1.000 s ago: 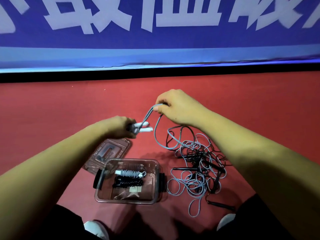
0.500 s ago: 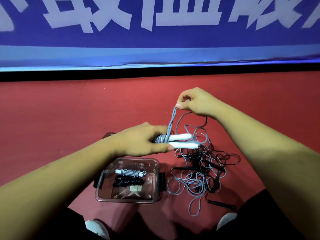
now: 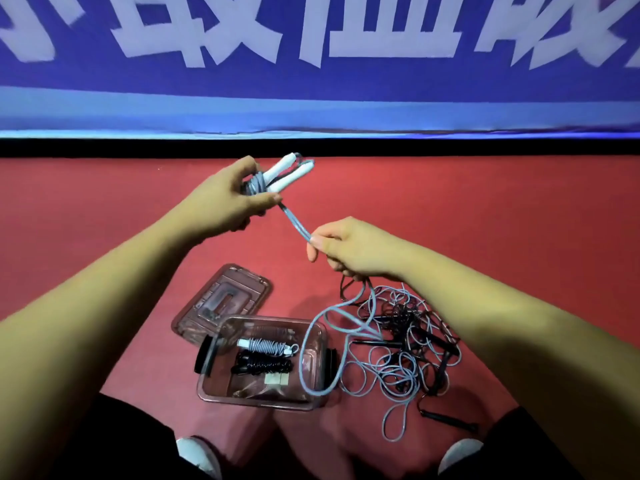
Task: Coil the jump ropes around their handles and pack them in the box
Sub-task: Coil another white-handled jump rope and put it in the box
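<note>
My left hand grips two white jump-rope handles held side by side, with a few turns of grey rope wound round them. The doubled grey rope runs taut down to my right hand, which pinches it. Below that hand the rope hangs in a loop over the clear plastic box. Inside the box lie a coiled grey rope and a coiled black rope. A tangle of grey and black ropes lies on the red floor to the right of the box.
The box's clear lid lies flat on the floor behind the box's left end. A blue banner with white characters stands along the far edge of the red floor. My white shoes show at the bottom.
My left hand lifted the handles up and away, tips now pointing up-right. My right hand swept down from above the handles to below them, pulling the rope taut.
</note>
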`<state>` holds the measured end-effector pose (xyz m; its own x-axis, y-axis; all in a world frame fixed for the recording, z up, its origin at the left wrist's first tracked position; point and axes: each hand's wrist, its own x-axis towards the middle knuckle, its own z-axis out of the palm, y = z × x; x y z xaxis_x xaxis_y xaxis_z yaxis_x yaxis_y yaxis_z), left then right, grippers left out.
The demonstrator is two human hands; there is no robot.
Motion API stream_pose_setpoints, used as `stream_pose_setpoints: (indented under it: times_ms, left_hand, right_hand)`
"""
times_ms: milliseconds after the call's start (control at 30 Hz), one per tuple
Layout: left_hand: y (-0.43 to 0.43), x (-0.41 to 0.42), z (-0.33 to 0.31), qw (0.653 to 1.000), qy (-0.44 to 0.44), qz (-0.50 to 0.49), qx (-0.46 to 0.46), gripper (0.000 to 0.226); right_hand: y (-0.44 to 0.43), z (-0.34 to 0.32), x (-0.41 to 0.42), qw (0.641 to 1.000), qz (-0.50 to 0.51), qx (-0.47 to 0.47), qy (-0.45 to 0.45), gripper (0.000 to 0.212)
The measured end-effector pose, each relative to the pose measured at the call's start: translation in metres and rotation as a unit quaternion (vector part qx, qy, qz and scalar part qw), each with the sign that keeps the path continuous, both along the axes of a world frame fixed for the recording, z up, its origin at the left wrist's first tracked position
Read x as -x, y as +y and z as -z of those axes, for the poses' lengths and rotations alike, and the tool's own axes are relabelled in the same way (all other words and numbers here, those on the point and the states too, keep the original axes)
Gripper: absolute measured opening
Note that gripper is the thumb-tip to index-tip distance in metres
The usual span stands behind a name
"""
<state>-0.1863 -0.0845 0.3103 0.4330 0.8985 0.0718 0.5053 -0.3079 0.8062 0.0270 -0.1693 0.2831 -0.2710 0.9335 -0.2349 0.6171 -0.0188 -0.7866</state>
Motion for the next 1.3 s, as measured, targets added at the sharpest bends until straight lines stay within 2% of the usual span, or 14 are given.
stream_pose_setpoints:
  times_ms: [67,133,300,367,467,600,733,833,900,967,1067,1167,1233,1300]
  left_hand:
    - [0.005,0.004,0.006,0.990,0.114,-0.010,-0.084,0.032]
    - [0.006,0.005,0.017,0.975,0.184,-0.002,-0.129,0.034]
    - [0.015,0.012,0.041,0.935,0.320,-0.018,-0.151,0.038]
    - [0.012,0.008,0.050,0.911,0.383,-0.013,-0.151,0.040]
    - [0.000,-0.007,0.069,0.892,0.425,0.028,-0.153,0.033]
    - [-0.009,-0.024,0.077,0.893,0.423,0.079,-0.129,0.028]
    - [-0.020,-0.040,0.072,0.880,0.426,0.158,-0.142,0.031]
    - [-0.036,-0.055,0.063,0.903,0.342,0.246,-0.081,0.039]
    - [-0.044,-0.062,0.057,0.920,0.276,0.271,-0.059,0.031]
    - [-0.047,-0.064,0.052,0.928,0.239,0.281,-0.048,0.020]
    - [-0.048,-0.059,0.040,0.942,0.189,0.275,-0.043,0.023]
    - [-0.043,-0.051,0.027,0.959,0.143,0.241,-0.050,0.013]
    - [-0.037,-0.044,0.020,0.954,0.187,0.217,-0.091,0.018]
    - [-0.031,-0.037,0.015,0.918,0.306,0.190,-0.165,0.020]
  right_hand:
    - [-0.002,-0.003,0.002,0.997,-0.021,-0.044,-0.061,0.028]
    - [-0.006,-0.003,0.005,0.990,-0.053,-0.069,-0.114,0.023]
    - [-0.019,-0.001,0.020,0.979,-0.114,-0.081,-0.145,0.016]
    - [-0.016,-0.003,0.021,0.978,-0.097,-0.111,-0.150,0.020]
    - [-0.010,-0.012,0.010,0.974,-0.055,-0.147,-0.163,0.020]
    - [0.000,-0.013,-0.011,0.971,-0.003,-0.171,-0.165,0.019]
    - [0.017,-0.001,-0.037,0.974,0.045,-0.158,-0.157,0.019]
    - [0.023,0.009,-0.053,0.976,0.085,-0.145,-0.140,0.013]
    - [0.023,0.010,-0.058,0.975,0.090,-0.152,-0.136,0.008]
    - [0.023,0.008,-0.059,0.973,0.086,-0.166,-0.135,0.007]
    - [0.025,0.006,-0.063,0.971,0.087,-0.180,-0.128,0.012]
    - [0.024,0.007,-0.067,0.975,0.093,-0.171,-0.107,0.015]
    - [0.025,0.008,-0.067,0.977,0.080,-0.166,-0.106,0.016]
    - [0.025,0.009,-0.066,0.977,0.066,-0.163,-0.121,0.015]
